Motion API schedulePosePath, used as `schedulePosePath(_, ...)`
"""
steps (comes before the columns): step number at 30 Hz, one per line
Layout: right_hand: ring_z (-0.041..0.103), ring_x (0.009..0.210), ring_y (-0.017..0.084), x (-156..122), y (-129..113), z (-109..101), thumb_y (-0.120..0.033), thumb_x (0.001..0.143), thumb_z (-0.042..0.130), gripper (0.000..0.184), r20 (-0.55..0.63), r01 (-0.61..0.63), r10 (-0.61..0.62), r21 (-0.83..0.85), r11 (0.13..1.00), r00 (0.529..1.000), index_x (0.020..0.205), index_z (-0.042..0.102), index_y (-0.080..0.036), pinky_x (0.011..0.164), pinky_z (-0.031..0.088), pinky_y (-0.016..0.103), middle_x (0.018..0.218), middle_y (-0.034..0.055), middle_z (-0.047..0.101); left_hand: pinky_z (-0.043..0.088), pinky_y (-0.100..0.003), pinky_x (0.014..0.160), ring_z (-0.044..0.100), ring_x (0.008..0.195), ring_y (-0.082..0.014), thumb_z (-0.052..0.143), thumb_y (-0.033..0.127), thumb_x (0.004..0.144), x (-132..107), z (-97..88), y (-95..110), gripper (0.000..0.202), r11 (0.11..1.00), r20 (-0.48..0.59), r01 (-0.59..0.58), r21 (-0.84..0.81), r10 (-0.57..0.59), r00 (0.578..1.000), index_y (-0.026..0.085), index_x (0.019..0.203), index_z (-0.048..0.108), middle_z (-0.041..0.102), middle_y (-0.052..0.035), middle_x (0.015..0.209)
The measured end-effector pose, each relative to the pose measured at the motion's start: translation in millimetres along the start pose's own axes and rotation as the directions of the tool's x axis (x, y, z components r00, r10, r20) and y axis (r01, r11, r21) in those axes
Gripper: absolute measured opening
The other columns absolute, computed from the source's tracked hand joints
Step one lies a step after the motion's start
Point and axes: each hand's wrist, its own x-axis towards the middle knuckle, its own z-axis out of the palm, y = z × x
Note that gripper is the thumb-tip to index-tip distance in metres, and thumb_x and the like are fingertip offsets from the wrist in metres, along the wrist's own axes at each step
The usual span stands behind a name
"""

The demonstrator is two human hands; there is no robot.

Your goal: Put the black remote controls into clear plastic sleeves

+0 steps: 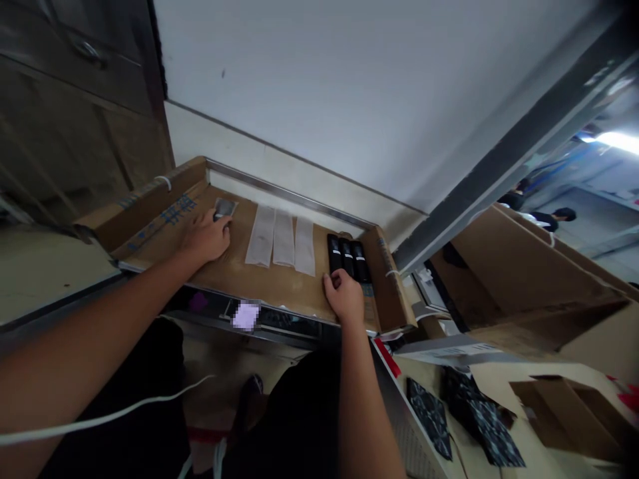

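Observation:
My left hand (208, 238) is at the left of a cardboard-lined work surface (234, 276), its fingers bent over the lower end of a small dark packet (227, 207) with a shiny, see-through look. Three pale, flat fabric strips (283, 238) lie side by side in the middle. To their right are three black narrow bundles (348, 258), each with a white band. Just below these bundles is my right hand (345, 296), closed with curled fingers. Whether anything small sits in its fingers is hidden.
Cardboard walls (392, 283) edge the surface on both sides, with a pale wall panel (299, 80) behind. At right are a large open carton (534, 273) and dark patterned pieces (486, 416). A white cord (114, 414) crosses the lower left. Other people (554, 218) appear far right.

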Motion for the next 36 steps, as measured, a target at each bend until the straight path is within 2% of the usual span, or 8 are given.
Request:
schedulePosePath(7, 0.056, 0.059, 0.016, -4.9, 4.8, -0.3, -0.047, 0.097, 0.053, 0.038, -0.064, -0.012, 0.014, 0.023, 1.000, 0.998, 0.073, 0.065, -0.020, 0.060, 0.031, 0.028, 0.065, 0.0035, 0.066, 0.029, -0.049, 0.115, 0.045, 0.131, -0.0298, 0.043, 0.028, 0.102, 20.3, -13.6, -27.8, 0.045, 0.999, 0.038, -0.019, -0.045, 0.021, 0.999, 0.014, 0.140, 0.060, 0.042, -0.0167, 0.155)
schedulePosePath(14, 0.058, 0.062, 0.018, -4.0, 6.2, 2.3, -0.045, 0.096, 0.053, 0.036, -0.075, -0.048, 0.047, -0.010, 0.999, 0.996, 0.073, 0.066, -0.020, 0.060, 0.031, 0.029, 0.068, 0.0063, 0.068, 0.023, -0.051, 0.119, 0.037, 0.141, -0.0327, 0.039, 0.033, 0.105, 27.8, -22.6, -45.1, 0.049, 0.995, 0.173, -0.089, -0.044, 0.096, 0.980, 0.013, 0.148, 0.051, 0.032, -0.0189, 0.164)
schedulePosePath(16, 0.060, 0.063, 0.019, -4.5, 5.5, 1.7, -0.046, 0.096, 0.054, 0.033, -0.087, -0.063, 0.064, 0.011, 0.998, 0.994, 0.084, 0.068, -0.018, 0.060, 0.032, 0.029, 0.070, 0.0061, 0.069, 0.020, -0.053, 0.120, 0.035, 0.144, -0.0339, 0.038, 0.036, 0.106, 27.6, -25.1, -46.4, 0.050, 0.994, 0.195, -0.105, -0.037, 0.110, 0.975, 0.013, 0.149, 0.050, 0.032, -0.0197, 0.164)
schedulePosePath(18, 0.061, 0.064, 0.020, -4.6, 4.1, 0.9, -0.046, 0.096, 0.055, 0.036, -0.104, -0.074, 0.078, 0.038, 0.997, 0.992, 0.109, 0.069, -0.016, 0.061, 0.034, 0.028, 0.071, 0.0049, 0.069, 0.020, -0.052, 0.120, 0.034, 0.145, -0.0340, 0.038, 0.038, 0.105, 27.3, -25.6, -46.8, 0.051, 0.993, 0.195, -0.113, -0.037, 0.118, 0.974, 0.014, 0.148, 0.050, 0.035, -0.0188, 0.163)
schedulePosePath(20, 0.063, 0.066, 0.021, -4.2, 2.0, 0.0, -0.046, 0.097, 0.054, 0.046, -0.079, -0.066, 0.068, 0.023, 0.998, 0.995, 0.131, 0.062, -0.016, 0.062, 0.036, 0.028, 0.074, 0.0041, 0.070, 0.023, -0.049, 0.119, 0.036, 0.144, -0.0326, 0.043, 0.040, 0.103, 27.5, -24.1, -47.1, 0.050, 0.995, 0.166, -0.092, -0.049, 0.099, 0.981, 0.016, 0.145, 0.053, 0.042, -0.0154, 0.159)
schedulePosePath(25, 0.067, 0.072, 0.023, -2.2, -3.1, -1.5, -0.044, 0.098, 0.056, 0.046, 0.023, -0.035, 0.039, -0.129, 0.991, 0.999, 0.137, 0.064, -0.022, 0.065, 0.039, 0.029, 0.081, 0.0065, 0.074, 0.034, -0.044, 0.114, 0.047, 0.135, -0.0303, 0.050, 0.036, 0.097, 30.0, -18.1, -49.3, 0.050, 0.992, 0.094, -0.104, -0.075, 0.111, 0.989, 0.014, 0.142, 0.054, 0.054, -0.0154, 0.148)
schedulePosePath(30, 0.071, 0.078, 0.026, -1.6, -6.4, -2.4, -0.044, 0.099, 0.057, 0.049, 0.034, -0.073, 0.080, -0.182, 0.981, 0.996, 0.142, 0.059, -0.021, 0.069, 0.045, 0.031, 0.086, 0.0086, 0.076, 0.042, -0.040, 0.104, 0.058, 0.120, -0.0304, 0.050, 0.038, 0.097, 26.6, -19.5, -44.5, 0.053, 0.999, 0.039, -0.013, -0.049, 0.015, 0.999, 0.013, 0.144, 0.051, 0.061, -0.0161, 0.136)
schedulePosePath(36, 0.074, 0.088, 0.031, -0.5, -13.7, -4.8, -0.048, 0.101, 0.053, 0.050, 0.036, -0.140, 0.159, -0.302, 0.943, 0.987, 0.139, 0.057, -0.016, 0.077, 0.052, 0.034, 0.096, 0.0144, 0.077, 0.042, -0.041, 0.096, 0.060, 0.109, -0.0276, 0.049, 0.047, 0.100, 10.2, -32.5, -29.2, 0.055, 0.982, 0.008, 0.187, 0.039, -0.188, 0.982, 0.012, 0.141, 0.052, 0.066, -0.0123, 0.117)
